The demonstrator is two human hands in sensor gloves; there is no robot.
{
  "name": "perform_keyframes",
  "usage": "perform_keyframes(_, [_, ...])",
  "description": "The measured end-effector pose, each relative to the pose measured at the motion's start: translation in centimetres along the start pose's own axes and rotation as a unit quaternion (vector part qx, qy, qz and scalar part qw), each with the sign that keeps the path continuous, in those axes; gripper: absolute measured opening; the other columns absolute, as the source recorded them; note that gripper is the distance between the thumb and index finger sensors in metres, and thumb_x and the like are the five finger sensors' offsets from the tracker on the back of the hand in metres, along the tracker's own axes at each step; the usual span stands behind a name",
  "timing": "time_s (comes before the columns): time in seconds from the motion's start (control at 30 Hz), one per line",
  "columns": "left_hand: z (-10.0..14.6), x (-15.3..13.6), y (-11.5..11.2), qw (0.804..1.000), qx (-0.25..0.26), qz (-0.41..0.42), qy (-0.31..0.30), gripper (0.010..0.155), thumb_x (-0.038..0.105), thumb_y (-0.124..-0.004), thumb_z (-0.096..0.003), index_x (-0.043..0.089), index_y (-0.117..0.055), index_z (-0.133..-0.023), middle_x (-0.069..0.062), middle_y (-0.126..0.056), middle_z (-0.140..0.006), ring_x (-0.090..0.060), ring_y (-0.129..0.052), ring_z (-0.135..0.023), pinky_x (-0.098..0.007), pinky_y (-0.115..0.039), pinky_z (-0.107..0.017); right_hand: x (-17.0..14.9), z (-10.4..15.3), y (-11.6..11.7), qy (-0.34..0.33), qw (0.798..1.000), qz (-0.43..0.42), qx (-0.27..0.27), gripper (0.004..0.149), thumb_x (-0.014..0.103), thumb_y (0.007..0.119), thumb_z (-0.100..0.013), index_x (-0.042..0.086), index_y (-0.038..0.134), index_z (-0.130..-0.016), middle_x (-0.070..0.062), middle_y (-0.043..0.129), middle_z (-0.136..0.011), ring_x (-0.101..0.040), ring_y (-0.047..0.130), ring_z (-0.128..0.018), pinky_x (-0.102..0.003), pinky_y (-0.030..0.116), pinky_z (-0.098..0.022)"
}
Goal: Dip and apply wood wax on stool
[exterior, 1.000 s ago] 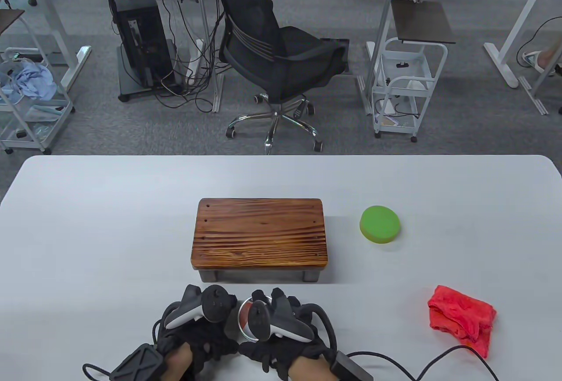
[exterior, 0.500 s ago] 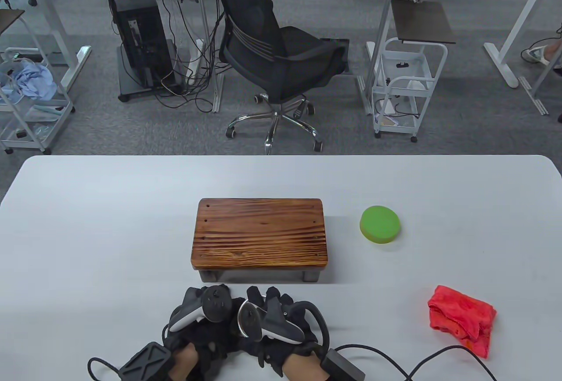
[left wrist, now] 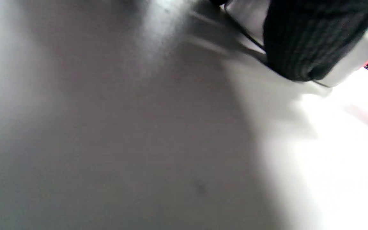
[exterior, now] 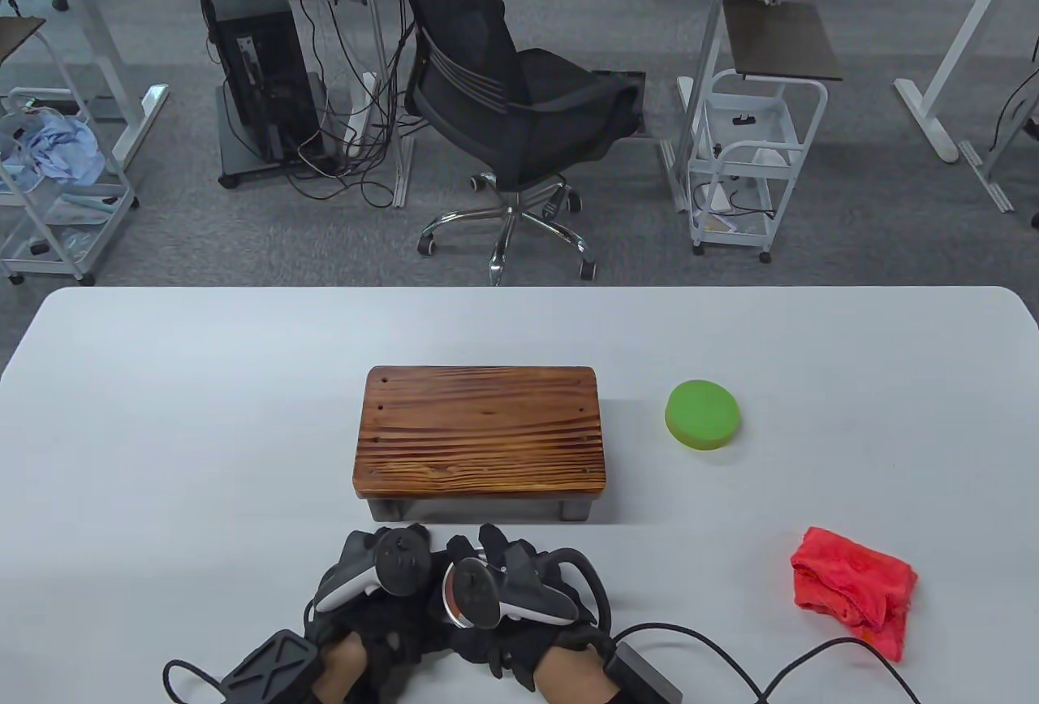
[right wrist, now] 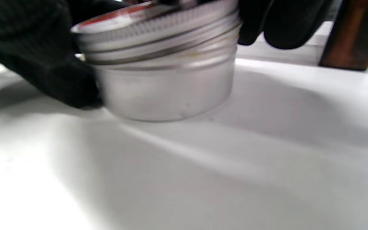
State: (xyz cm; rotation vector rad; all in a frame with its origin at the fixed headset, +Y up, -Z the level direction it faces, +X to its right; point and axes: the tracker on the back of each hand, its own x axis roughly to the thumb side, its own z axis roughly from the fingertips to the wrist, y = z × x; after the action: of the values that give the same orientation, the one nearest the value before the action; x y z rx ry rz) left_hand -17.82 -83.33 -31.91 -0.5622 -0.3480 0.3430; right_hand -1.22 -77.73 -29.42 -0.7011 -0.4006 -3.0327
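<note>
The wooden stool (exterior: 480, 432) stands mid-table. Just in front of it both gloved hands close around a round metal wax tin (exterior: 449, 605), mostly hidden under the trackers. My left hand (exterior: 381, 574) holds the tin from the left. My right hand (exterior: 503, 578) grips its lid from above. In the right wrist view the tin (right wrist: 168, 92) sits on the table, and its red-topped screw lid (right wrist: 158, 41) is tilted on the thread, with black gloved fingers (right wrist: 43, 64) on both sides. The left wrist view is blurred: a gloved fingertip (left wrist: 302, 41) lies against grey metal.
A green round sponge pad (exterior: 703, 415) lies right of the stool. A red cloth (exterior: 854, 589) lies crumpled at the front right. A stool leg (right wrist: 350, 35) stands just behind the tin. Glove cables (exterior: 730, 655) trail along the front edge.
My right hand has turned and shifted a little left over the tin, so the red lid top seen a second ago is now mostly covered. The left hand has barely moved.
</note>
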Motion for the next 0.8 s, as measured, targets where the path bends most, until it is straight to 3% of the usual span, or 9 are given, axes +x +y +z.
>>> perform_keyframes(0.1, [0.0,0.0,0.0,1.000,-0.001,0.000,0.000,0.085,0.063,-0.082,-0.0478,0.036,-0.028,-0.108,-0.022,0.007,-0.115,-0.059,0.010,-0.093,-0.083,-0.008,-0.057,0.3,0.2,0.0,0.061,0.998,0.007,0.027,0.095,0.078,0.073,-0.048,0.024,0.028,-0.111,-0.016,0.033,-0.114,-0.048,0.064,-0.095,-0.061,0.075,-0.061])
perform_keyframes(0.2, [0.0,0.1,-0.1,1.000,0.002,-0.007,0.003,0.085,0.063,-0.082,-0.0479,0.037,-0.028,-0.108,-0.021,0.007,-0.115,-0.059,0.010,-0.094,-0.083,-0.008,-0.057,0.7,0.2,0.0,0.082,0.996,0.017,0.039,0.093,0.078,0.072,-0.049,0.024,0.026,-0.109,-0.016,0.033,-0.113,-0.047,0.066,-0.092,-0.059,0.077,-0.060])
perform_keyframes(0.3, [0.0,0.1,-0.1,1.000,0.002,-0.006,0.003,0.084,0.062,-0.082,-0.0480,0.038,-0.029,-0.108,-0.021,0.007,-0.115,-0.059,0.010,-0.094,-0.083,-0.008,-0.057,0.9,0.0,0.0,0.080,0.996,0.012,0.032,0.088,0.072,0.074,-0.051,0.021,0.030,-0.108,-0.016,0.038,-0.110,-0.044,0.070,-0.088,-0.055,0.079,-0.059])
perform_keyframes(0.6, [-0.1,0.2,-0.3,1.000,0.008,-0.003,0.002,0.083,0.061,-0.083,-0.0485,0.037,-0.030,-0.108,-0.021,0.005,-0.116,-0.059,0.009,-0.094,-0.083,-0.009,-0.057,1.6,-0.1,-0.1,0.059,0.995,0.084,0.003,0.086,0.072,0.073,-0.047,0.020,0.039,-0.106,-0.016,0.049,-0.106,-0.046,0.085,-0.079,-0.051,0.086,-0.056])
perform_keyframes(0.8, [-0.1,0.3,-0.4,1.000,0.004,-0.003,-0.001,0.085,0.061,-0.084,-0.0476,0.037,-0.030,-0.109,-0.021,0.005,-0.115,-0.059,0.009,-0.094,-0.083,-0.008,-0.057,1.4,-0.1,-0.1,0.004,0.995,0.101,0.007,0.085,0.070,0.075,-0.046,0.021,0.039,-0.107,-0.014,0.046,-0.108,-0.050,0.083,-0.083,-0.054,0.085,-0.059])
